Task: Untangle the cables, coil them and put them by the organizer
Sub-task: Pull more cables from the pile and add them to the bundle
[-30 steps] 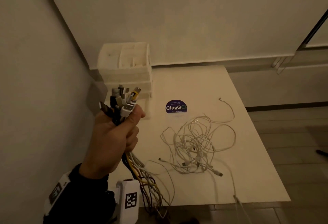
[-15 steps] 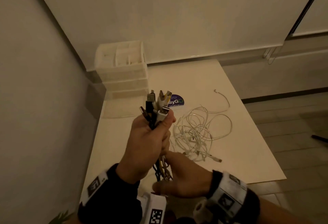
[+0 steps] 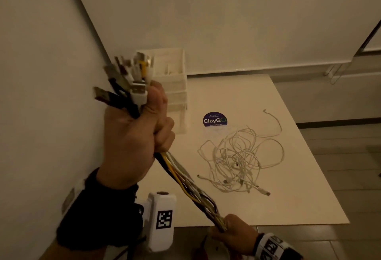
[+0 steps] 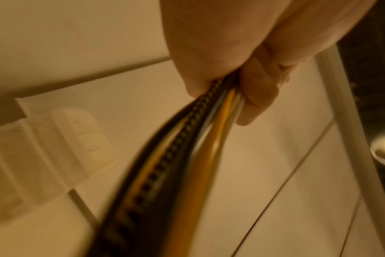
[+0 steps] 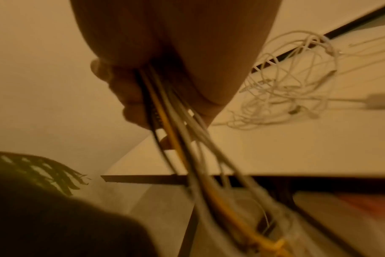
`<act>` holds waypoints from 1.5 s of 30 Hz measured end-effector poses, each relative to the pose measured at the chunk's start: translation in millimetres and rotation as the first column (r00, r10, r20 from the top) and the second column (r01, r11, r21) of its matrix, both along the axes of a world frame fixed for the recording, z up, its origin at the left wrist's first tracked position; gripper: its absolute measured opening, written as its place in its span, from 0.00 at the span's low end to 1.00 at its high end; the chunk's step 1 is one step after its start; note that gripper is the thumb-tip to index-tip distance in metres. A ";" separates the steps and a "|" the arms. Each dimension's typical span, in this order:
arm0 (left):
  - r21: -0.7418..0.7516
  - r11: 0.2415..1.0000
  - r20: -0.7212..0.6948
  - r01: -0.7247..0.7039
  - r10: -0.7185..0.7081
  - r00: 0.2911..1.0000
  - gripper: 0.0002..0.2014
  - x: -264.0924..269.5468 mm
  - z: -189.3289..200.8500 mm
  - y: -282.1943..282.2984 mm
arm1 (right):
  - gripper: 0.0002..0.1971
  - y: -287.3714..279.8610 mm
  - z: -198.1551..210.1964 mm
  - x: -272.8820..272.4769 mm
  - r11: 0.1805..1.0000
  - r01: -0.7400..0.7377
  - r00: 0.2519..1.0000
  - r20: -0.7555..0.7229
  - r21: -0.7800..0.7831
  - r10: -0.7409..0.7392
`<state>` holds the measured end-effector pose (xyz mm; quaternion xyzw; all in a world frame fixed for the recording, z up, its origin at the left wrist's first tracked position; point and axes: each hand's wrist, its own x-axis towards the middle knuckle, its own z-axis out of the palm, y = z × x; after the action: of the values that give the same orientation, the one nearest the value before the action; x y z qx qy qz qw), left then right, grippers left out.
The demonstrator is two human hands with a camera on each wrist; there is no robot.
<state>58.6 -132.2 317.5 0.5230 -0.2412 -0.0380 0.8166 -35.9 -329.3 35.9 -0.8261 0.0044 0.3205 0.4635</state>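
A person's left hand (image 3: 132, 136) is fisted tight around a mixed bundle of cables (image 3: 185, 183), raised near the left wall with the plugs (image 3: 132, 78) fanning out above the thumb. The right hand (image 3: 233, 233), low at the near edge of the white table (image 3: 309, 198), closes its fingers around the same bundle further down, so the strands run taut and slanting between the two fists. The left wrist view shows black, braided, yellow and white leads pinched side by side under the curled fingers (image 4: 259, 97); the right wrist view shows them trailing loose and blurred below the grip.

A second heap, a tangle of thin white cables (image 3: 239, 160), lies on the table to the right, just near of a round purple sticker (image 3: 215, 120). The white drawer organizer (image 3: 175, 86) stands at the far left corner against the wall, partly behind the raised hand.

The bundle looks light and limp, with smooth jackets likely to slip through a loose fist, while the plug ends are stiff and give the surest hold. Gripping just below the plugs, as the left hand does, should keep the ends level for coiling. The thin white leads look delicate and prone to knotting tighter if tugged; each is probably best taken by a connector and drawn out slowly.
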 end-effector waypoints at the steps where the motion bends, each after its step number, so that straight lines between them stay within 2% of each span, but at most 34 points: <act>1: 0.025 1.000 -0.004 -0.010 0.010 1.000 0.15 0.0 -2.6 -2.2 | 0.29 0.5 -5.0 -1.5 0.999 0.032 0.999 -0.030 -0.025 -0.032; 4: 0.021 1.000 -0.036 0.001 0.000 0.999 0.18 1.1 -8.5 -6.5 | 0.30 -5.7 -13.8 -3.9 0.995 0.084 0.992 -0.094 -0.048 -0.088; 8: -0.026 1.000 -0.018 -0.010 0.010 1.000 0.13 8.4 0.1 -5.9 | 0.31 -23.1 -26.3 -12.4 0.991 0.080 0.983 -0.158 -0.107 -0.097; 10: -0.039 0.999 -0.021 -0.004 0.003 1.000 0.12 8.5 -1.5 -9.0 | 0.28 -25.9 -34.2 -15.0 0.984 0.068 0.985 -0.146 -0.165 -0.093; 13: -0.077 0.996 0.008 0.034 -0.034 0.999 0.14 10.4 -1.1 -13.1 | 0.29 -17.0 -29.8 -10.5 0.977 0.087 0.984 -0.134 -0.194 -0.114; 15: -0.065 0.996 0.040 0.054 -0.052 0.998 0.12 18.7 4.8 -14.6 | 0.28 -8.7 -23.2 -7.7 0.980 0.100 0.987 -0.106 -0.174 -0.119; 18: -0.052 0.998 0.025 0.029 -0.027 0.999 0.11 29.5 8.9 -18.8 | 0.25 -9.6 -22.6 -11.0 0.993 0.011 0.993 -0.118 -0.120 -0.025; 20: -0.045 0.999 0.012 0.016 -0.016 1.000 0.12 30.1 5.5 -25.7 | 0.29 -22.0 -28.0 -19.5 0.996 -0.018 0.993 -0.118 -0.087 0.008; 23: -0.034 0.997 -0.046 0.065 -0.066 0.997 0.14 25.5 -6.8 -40.6 | 0.23 -54.3 -24.6 -27.9 0.991 -0.030 0.999 -0.034 -0.127 0.025; 25: -0.025 0.996 -0.094 0.091 -0.093 0.991 0.12 24.6 -20.3 -52.9 | 0.25 -78.5 -19.0 -26.2 0.987 0.034 0.999 0.020 -0.156 -0.031; 27: -0.006 0.995 -0.144 0.101 -0.101 0.984 0.13 24.8 -34.7 -65.5 | 0.23 -100.2 -18.3 -14.2 0.949 0.172 0.979 0.149 -0.264 -0.136; 29: 0.007 0.994 -0.193 0.113 -0.109 0.975 0.13 25.8 -43.6 -78.0 | 0.24 -116.0 -22.6 4.2 0.854 0.330 0.927 0.308 -0.403 -0.213; 30: 0.011 0.993 -0.210 0.116 -0.111 0.971 0.12 26.4 -45.9 -84.8 | 0.24 -121.9 -25.0 12.3 0.807 0.345 0.924 0.325 -0.478 -0.203; 33: 0.043 0.995 -0.231 0.090 -0.078 0.970 0.12 31.1 -45.8 -103.4 | 0.25 -131.3 -37.3 28.4 0.708 0.202 0.979 0.169 -0.677 -0.118; 36: 0.104 0.994 -0.250 0.017 0.009 0.968 0.12 42.2 -43.0 -116.7 | 0.20 -133.4 -50.0 30.6 0.687 0.072 0.996 0.091 -0.723 -0.009; 38: 0.147 0.989 -0.269 -0.030 0.069 0.961 0.12 49.4 -42.9 -120.0 | 0.14 -135.1 -47.3 28.8 0.724 0.041 0.991 0.118 -0.689 0.056; 40: 0.171 0.983 -0.283 -0.062 0.109 0.953 0.10 55.0 -44.9 -119.8 | 0.06 -140.8 -31.7 29.2 0.816 0.106 0.961 0.271 -0.569 0.064; 41: 0.186 0.980 -0.286 -0.070 0.122 0.950 0.10 56.7 -46.4 -119.4 | 0.05 -144.7 -17.9 29.2 0.865 0.170 0.925 0.380 -0.472 0.026; 43: 0.225 0.969 -0.274 -0.100 0.161 0.948 0.09 58.0 -49.6 -120.7 | 0.09 -153.8 23.6 33.5 0.925 0.246 0.795 0.606 -0.291 -0.021; 45: 0.254 0.960 -0.263 -0.122 0.190 0.946 0.09 58.5 -55.6 -124.8 | 0.04 -157.7 68.4 47.9 0.945 0.314 0.644 0.752 -0.091 -0.142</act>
<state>117.2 -257.0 261.9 0.6220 -0.0724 -0.0759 0.7759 12.0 -487.0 104.3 -0.9219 -0.0436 -0.1029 0.3711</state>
